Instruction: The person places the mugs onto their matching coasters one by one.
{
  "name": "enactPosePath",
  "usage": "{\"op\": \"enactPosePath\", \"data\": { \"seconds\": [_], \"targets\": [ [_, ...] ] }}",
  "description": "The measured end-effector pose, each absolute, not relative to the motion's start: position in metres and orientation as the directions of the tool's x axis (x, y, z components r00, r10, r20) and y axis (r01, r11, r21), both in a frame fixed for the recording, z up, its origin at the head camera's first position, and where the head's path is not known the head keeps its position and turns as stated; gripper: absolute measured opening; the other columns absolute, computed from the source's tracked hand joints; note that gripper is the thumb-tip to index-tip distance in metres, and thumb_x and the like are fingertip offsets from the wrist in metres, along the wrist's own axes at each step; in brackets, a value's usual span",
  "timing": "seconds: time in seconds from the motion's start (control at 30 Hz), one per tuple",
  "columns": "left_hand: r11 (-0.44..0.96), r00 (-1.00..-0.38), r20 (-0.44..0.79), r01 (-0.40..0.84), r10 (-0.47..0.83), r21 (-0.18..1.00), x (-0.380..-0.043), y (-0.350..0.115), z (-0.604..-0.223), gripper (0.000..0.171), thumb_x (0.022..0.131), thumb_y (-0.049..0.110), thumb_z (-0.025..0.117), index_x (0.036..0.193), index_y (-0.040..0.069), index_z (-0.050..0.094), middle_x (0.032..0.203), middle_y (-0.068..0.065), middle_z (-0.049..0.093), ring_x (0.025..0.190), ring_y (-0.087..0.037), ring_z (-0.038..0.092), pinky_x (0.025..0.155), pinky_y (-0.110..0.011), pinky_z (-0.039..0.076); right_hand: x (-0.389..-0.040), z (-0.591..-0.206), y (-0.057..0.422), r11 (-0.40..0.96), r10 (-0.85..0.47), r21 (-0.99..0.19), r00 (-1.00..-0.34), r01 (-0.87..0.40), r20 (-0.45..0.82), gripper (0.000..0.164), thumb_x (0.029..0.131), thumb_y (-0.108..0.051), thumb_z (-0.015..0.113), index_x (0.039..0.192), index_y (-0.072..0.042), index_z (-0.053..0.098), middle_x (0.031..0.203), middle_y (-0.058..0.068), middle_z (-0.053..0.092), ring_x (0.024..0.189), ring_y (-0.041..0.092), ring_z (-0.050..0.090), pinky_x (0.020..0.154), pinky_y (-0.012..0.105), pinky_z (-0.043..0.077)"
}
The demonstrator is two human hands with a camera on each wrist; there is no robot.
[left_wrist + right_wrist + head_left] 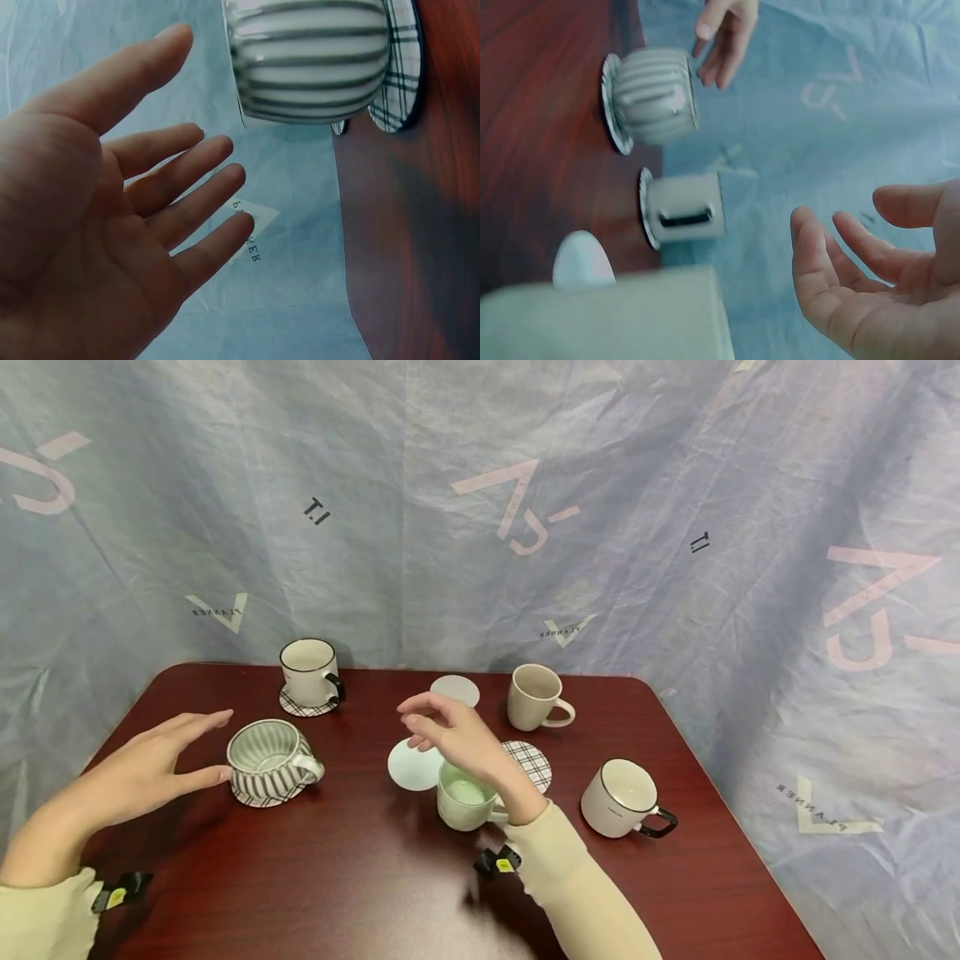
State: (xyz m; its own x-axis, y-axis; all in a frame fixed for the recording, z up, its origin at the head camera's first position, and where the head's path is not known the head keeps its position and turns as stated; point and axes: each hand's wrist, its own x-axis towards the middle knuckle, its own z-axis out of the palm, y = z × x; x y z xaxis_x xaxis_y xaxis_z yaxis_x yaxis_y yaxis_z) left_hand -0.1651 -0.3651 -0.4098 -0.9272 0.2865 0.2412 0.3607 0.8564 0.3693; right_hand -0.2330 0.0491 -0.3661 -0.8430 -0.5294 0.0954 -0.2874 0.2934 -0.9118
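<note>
On the left, my left hand (138,770) is held beside a grey-and-white striped mug (264,779), thumb and fingers spread, the thumb tip close to its rim. That mug sits on a plaid coaster (255,800); in the left wrist view a gap shows between the fingers and the striped mug (315,64). Over the middle of the table hangs my right hand (463,739), fingers loosely bent and holding nothing. It partly covers a pale green mug (461,814) and a pale round coaster (411,766). The right wrist view shows the right hand (877,277) with an empty palm.
A white mug with black handle (309,683) stands on a plaid coaster at the back left. Toward the right are a beige mug (529,700) and another black-handled white mug (613,802). A plaid coaster (534,763) and a white coaster (459,690) lie near the right hand.
</note>
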Motion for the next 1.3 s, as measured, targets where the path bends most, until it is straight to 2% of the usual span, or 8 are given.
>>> {"op": "enactPosePath", "data": {
  "seconds": [0.1,0.3,0.53,0.8,0.9,0.97,1.1,1.3],
  "targets": [
    [0.851,-0.917,0.274,0.378,0.29,0.365,-0.166,-0.36,-0.408,0.08,0.09,0.036,0.086,0.157,0.009,0.05,0.144,-0.018,0.058,0.129,-0.038,0.056,0.1,-0.029,0.036,-0.237,-0.362,0.066,0.289,-0.501,-0.919,-0.86,-0.267,0.092,0.027,0.108,-0.019,0.061,0.132,-0.009,0.069,0.119,0.012,0.074,0.09,0.024,0.076,0.081,0.037,0.062],
    [0.838,-0.898,0.33,0.405,0.29,0.366,-0.165,-0.35,-0.407,0.081,0.09,0.031,0.087,0.158,0.011,0.049,0.145,-0.018,0.057,0.129,-0.038,0.055,0.102,-0.01,0.025,-0.246,-0.359,0.097,0.283,-0.445,-0.919,-0.887,-0.274,0.128,0.029,0.109,-0.016,0.059,0.135,-0.005,0.066,0.121,0.016,0.072,0.1,0.039,0.074,0.087,0.039,0.062],
    [0.823,-0.867,0.4,0.444,0.296,0.354,-0.166,-0.335,-0.402,0.083,0.088,0.023,0.089,0.16,0.012,0.048,0.144,-0.015,0.06,0.127,-0.036,0.055,0.104,0.002,0.012,-0.251,-0.357,0.128,0.288,-0.376,-0.925,-0.918,-0.249,0.13,0.032,0.11,-0.016,0.057,0.138,-0.002,0.063,0.13,0.016,0.069,0.101,0.031,0.073,0.089,0.041,0.061],
    [0.815,-0.852,0.43,0.461,0.297,0.352,-0.168,-0.314,-0.395,0.085,0.088,0.024,0.089,0.161,0.015,0.046,0.143,-0.011,0.06,0.13,-0.034,0.056,0.109,-0.009,0.025,-0.256,-0.357,0.152,0.309,-0.319,-0.926,-0.941,-0.219,0.116,0.033,0.11,-0.022,0.059,0.139,-0.006,0.065,0.132,0.015,0.068,0.104,0.033,0.072,0.093,0.042,0.06],
    [0.8,-0.853,0.418,0.473,0.312,0.369,-0.172,-0.301,-0.39,0.084,0.09,0.027,0.087,0.162,0.014,0.045,0.145,-0.012,0.059,0.133,-0.034,0.056,0.111,-0.022,0.034,-0.256,-0.356,0.16,0.323,-0.281,-0.925,-0.953,-0.2,0.108,0.033,0.11,-0.025,0.059,0.138,-0.009,0.066,0.132,0.016,0.068,0.104,0.037,0.072,0.093,0.044,0.06],
    [0.79,-0.857,0.404,0.476,0.319,0.386,-0.175,-0.29,-0.386,0.082,0.092,0.028,0.085,0.162,0.014,0.045,0.147,-0.012,0.057,0.135,-0.034,0.055,0.11,-0.038,0.041,-0.257,-0.356,0.166,0.338,-0.26,-0.92,-0.959,-0.197,0.11,0.033,0.111,-0.026,0.058,0.138,-0.008,0.066,0.133,0.017,0.067,0.103,0.038,0.072,0.094,0.046,0.059],
    [0.775,-0.855,0.399,0.488,0.332,0.402,-0.181,-0.272,-0.378,0.079,0.094,0.029,0.083,0.162,0.012,0.045,0.15,-0.013,0.056,0.136,-0.035,0.054,0.103,-0.059,0.045,-0.258,-0.359,0.174,0.381,-0.219,-0.9,-0.967,-0.209,0.131,0.033,0.111,-0.026,0.059,0.138,-0.009,0.066,0.129,0.018,0.069,0.099,0.03,0.074,0.096,0.05,0.058],
    [0.757,-0.864,0.361,0.489,0.351,0.434,-0.189,-0.248,-0.373,0.075,0.099,0.03,0.079,0.162,0.01,0.044,0.155,-0.019,0.051,0.14,-0.043,0.051,0.108,-0.066,0.043,-0.26,-0.362,0.18,0.385,-0.182,-0.901,-0.973,-0.203,0.141,0.033,0.111,-0.028,0.059,0.136,-0.009,0.067,0.129,0.016,0.069,0.096,0.019,0.074,0.1,0.058,0.055]
  ]
}}
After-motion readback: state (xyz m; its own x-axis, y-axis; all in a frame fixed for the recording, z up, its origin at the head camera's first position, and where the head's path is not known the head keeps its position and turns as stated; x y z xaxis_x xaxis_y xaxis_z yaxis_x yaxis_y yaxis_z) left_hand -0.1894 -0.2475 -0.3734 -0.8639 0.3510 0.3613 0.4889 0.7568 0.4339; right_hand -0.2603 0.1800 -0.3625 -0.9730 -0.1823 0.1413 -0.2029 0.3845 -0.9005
